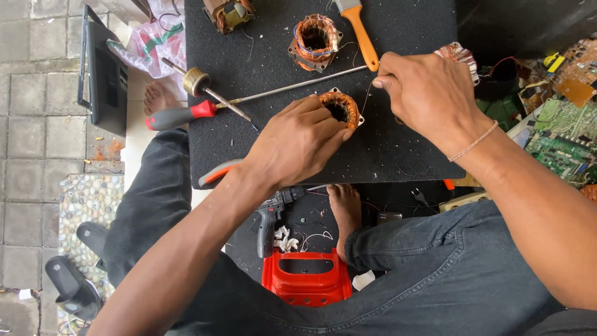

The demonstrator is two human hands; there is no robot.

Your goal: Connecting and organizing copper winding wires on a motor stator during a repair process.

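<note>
left hand (298,140) clasps copper-wound stator (341,109) on black tabletop (404,149) | right hand (426,93) pinches thin wire (367,99) beside it | red-handled screwdriver (180,115) left | second stator (315,40) behind | circuit boards (553,134) right

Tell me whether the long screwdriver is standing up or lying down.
Lying down: the screwdriver rests flat on the black mat, shaft pointing toward the right hand.

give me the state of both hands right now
Left hand: closed, gripping the copper coil on the black mat.
Right hand: fingers pinched shut on a thin wire.
</note>
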